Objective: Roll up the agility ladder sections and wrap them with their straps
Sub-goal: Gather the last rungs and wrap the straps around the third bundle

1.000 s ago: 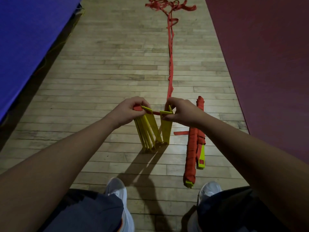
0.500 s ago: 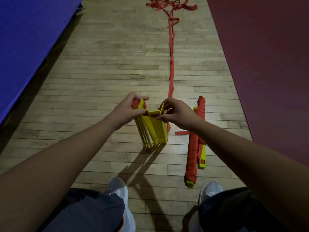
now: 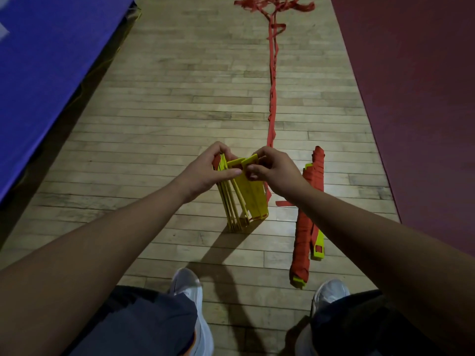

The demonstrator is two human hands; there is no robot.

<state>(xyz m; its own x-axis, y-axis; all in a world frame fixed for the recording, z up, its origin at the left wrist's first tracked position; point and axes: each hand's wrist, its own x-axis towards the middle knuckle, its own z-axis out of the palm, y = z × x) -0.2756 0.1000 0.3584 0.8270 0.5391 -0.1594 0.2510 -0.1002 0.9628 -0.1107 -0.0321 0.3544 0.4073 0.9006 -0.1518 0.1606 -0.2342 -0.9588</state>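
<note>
Now the left hand [image 3: 205,173] grips the top of the upright rungs [image 3: 250,199], while right hand [image 3: 276,172] fingers [image 3: 253,173] pinch the last rung, splayed a second ago, nearly flush; stacking seems almost done. Beyond the rungs the strap [image 3: 272,98] trails over wood floor [image 3: 154,111]; a wrapped bundle [image 3: 305,227] lies right of them.

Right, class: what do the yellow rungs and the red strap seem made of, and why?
The yellow rungs: likely rigid matte plastic; flat, straight slats standing stiffly. The red strap: probably woven webbing; it lies limp, twisted and bunched.
</note>
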